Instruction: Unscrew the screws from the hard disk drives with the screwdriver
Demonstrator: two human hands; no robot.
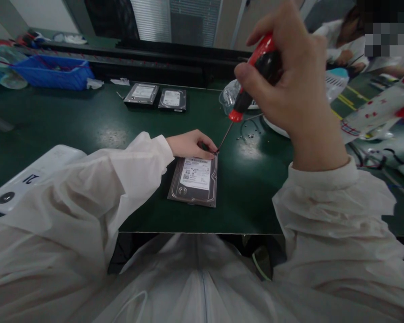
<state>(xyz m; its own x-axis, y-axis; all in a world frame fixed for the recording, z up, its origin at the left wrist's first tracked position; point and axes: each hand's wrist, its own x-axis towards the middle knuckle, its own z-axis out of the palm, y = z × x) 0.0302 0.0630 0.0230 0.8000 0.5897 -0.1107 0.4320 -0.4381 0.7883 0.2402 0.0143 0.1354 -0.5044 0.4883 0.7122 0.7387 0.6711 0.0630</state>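
A hard drive (195, 177) with a white label lies flat on the green table in front of me. My left hand (193, 144) rests over its far edge, with thumb and fingertips pinched together at the far right corner. Something small and dark shows at those fingertips, too small to make out. High on the right, my right hand (286, 76) is wrapped round the red and black handle of a screwdriver (244, 96). Its thin shaft slants down to the left, and the tip reaches that same corner beside my left fingertips.
Two more hard drives (172, 99) lie farther back, near a blue bin (55, 72). Several loose screws (250, 136) are scattered right of the drive. A white case marked 21 (37, 177) is at the left. A white and red object (379, 110) and another person (346, 49) are at the right.
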